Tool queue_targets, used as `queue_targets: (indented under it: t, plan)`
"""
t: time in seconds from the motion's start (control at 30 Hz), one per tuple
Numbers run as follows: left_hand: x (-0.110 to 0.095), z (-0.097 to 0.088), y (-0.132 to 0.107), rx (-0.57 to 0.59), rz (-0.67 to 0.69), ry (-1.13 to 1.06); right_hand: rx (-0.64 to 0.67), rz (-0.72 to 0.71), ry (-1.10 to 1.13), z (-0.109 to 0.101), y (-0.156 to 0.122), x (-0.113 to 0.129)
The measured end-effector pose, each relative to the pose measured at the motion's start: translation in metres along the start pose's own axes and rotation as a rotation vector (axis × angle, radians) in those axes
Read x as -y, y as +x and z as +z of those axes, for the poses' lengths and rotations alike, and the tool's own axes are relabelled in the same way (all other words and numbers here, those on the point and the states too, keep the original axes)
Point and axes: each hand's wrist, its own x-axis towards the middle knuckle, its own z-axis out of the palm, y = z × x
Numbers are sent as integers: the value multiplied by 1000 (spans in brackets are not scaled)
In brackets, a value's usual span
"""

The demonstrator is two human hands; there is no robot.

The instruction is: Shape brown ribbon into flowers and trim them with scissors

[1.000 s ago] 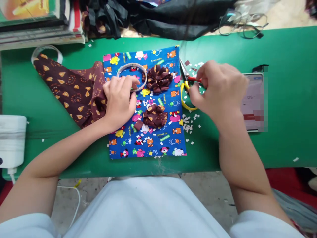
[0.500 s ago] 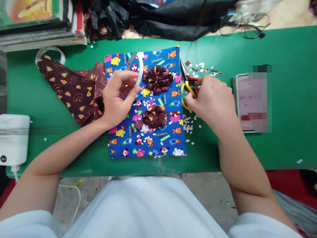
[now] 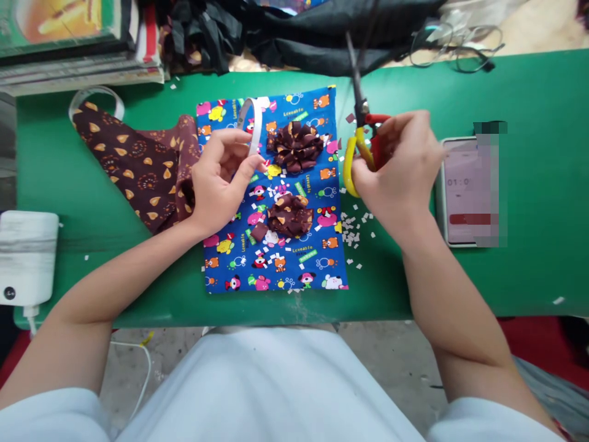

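Note:
My left hand (image 3: 225,178) pinches a narrow roll of white tape (image 3: 256,126) between thumb and fingers, above a blue cartoon-print cloth (image 3: 322,270). To the right, my right hand (image 3: 398,162) grips scissors (image 3: 358,123) with yellow and red handles; their blades point away from me, raised above the table. Two gathered brown fabric flowers, one (image 3: 295,146) farther off and one (image 3: 289,216) nearer, lie on the cloth. A small brown fabric square (image 3: 258,231) and white snippets are beside the nearer one.
Brown patterned fabric (image 3: 133,166) lies at left, partly over a white ring (image 3: 99,92). A white power bank (image 3: 27,258), stacked books (image 3: 78,67), black cloth (image 3: 313,43), eyeglasses (image 3: 473,55) and a phone (image 3: 464,190) surround the work area. Cut scraps (image 3: 352,230) litter the green table (image 3: 543,184).
My right hand has lifted the scissors off the table, and their blades have swung up and away from the scraps. My left hand stays nearly still with the tape roll.

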Motion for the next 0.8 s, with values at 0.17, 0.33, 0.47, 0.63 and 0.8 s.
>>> queue_targets:
  t: [0.17, 0.33, 0.47, 0.63, 0.8]
  plan:
    - [-6, 2, 0, -38, -1, -54, 8, -193, 106, 9, -10, 7]
    - [-12, 2, -1, -13, 2, -19, 48, -247, 97, 10, -15, 11]
    - [-11, 1, -2, 0, 23, 8, 38, -277, 104, 7, -14, 13]
    - [-8, 0, -3, 18, 16, 37, 55, -387, 96, 6, -13, 16]
    - [-8, -1, -4, 31, 51, 27, 16, -472, 124, 9, -14, 16]
